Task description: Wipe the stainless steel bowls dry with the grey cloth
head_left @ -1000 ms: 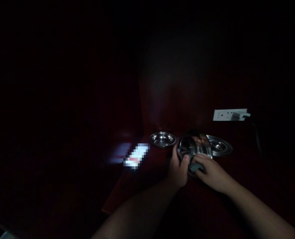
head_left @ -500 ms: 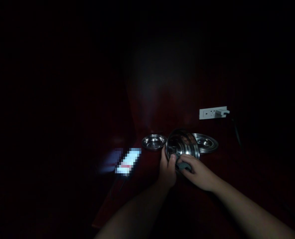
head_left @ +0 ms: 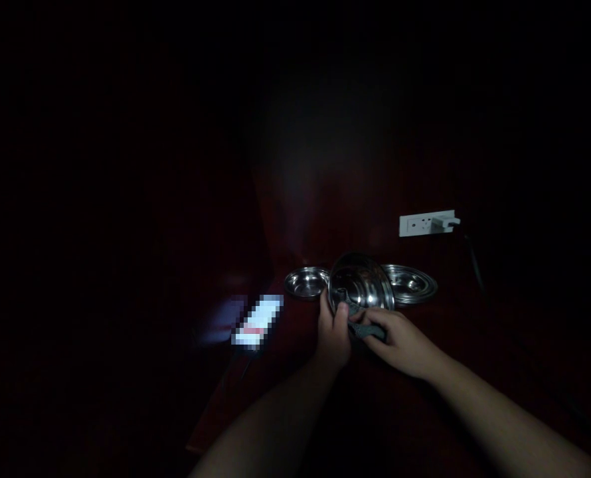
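A shiny metal bowl [head_left: 368, 279] is tilted with its opening toward me. My left hand [head_left: 334, 332] grips its lower left rim, thumb on the near side. Closed on a grey cloth [head_left: 370, 331], my right hand [head_left: 398, 338] is at the bowl's lower rim, and part of the cloth lies against the bowl's inside. A shallow metal dish [head_left: 305, 283] rests on the dark red surface behind and to the left. Wide metal plates or lids [head_left: 418, 285], partly covered by the bowl, lie to the right.
A phone with a lit, blurred screen [head_left: 258, 323] lies at the left, near the surface's edge. On the back wall is a white socket panel [head_left: 418, 226] with a plug and dark cable [head_left: 473, 259]. The surroundings are very dark.
The bowl has shifted slightly left and up in my left hand. My right hand has moved a little with the cloth, more of which now shows inside the bowl.
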A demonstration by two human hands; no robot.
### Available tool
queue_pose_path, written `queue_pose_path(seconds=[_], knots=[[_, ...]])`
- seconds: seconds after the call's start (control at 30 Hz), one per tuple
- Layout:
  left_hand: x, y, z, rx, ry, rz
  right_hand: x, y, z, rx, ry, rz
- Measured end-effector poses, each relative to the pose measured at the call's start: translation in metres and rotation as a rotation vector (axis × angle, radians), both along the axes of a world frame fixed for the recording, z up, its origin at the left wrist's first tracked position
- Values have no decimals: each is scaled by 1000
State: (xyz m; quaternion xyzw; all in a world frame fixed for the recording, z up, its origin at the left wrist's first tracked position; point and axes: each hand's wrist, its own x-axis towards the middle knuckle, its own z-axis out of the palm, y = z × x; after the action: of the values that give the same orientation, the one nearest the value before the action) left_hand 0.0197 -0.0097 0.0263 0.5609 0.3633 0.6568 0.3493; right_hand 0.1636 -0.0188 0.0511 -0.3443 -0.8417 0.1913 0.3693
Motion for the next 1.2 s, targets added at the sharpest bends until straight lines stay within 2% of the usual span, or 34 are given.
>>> queue_pose_path(seconds=[0.23,0.57,0.8,0.97,1.2], knots=[[0,-1,2,4,19,-8,2,1,2,45,-121,-49],[0,-3,4,-33,41,14,3,3,-4,63,-165,-110],[0,-2,6,-61,49,19,7,9,-6,66,-245,-301],[1,-2,6,-53,41,-18,11,10,-3,72,-334,-369],[0,-1,5,-62,13,-66,15,8,5,167,-182,-599]])
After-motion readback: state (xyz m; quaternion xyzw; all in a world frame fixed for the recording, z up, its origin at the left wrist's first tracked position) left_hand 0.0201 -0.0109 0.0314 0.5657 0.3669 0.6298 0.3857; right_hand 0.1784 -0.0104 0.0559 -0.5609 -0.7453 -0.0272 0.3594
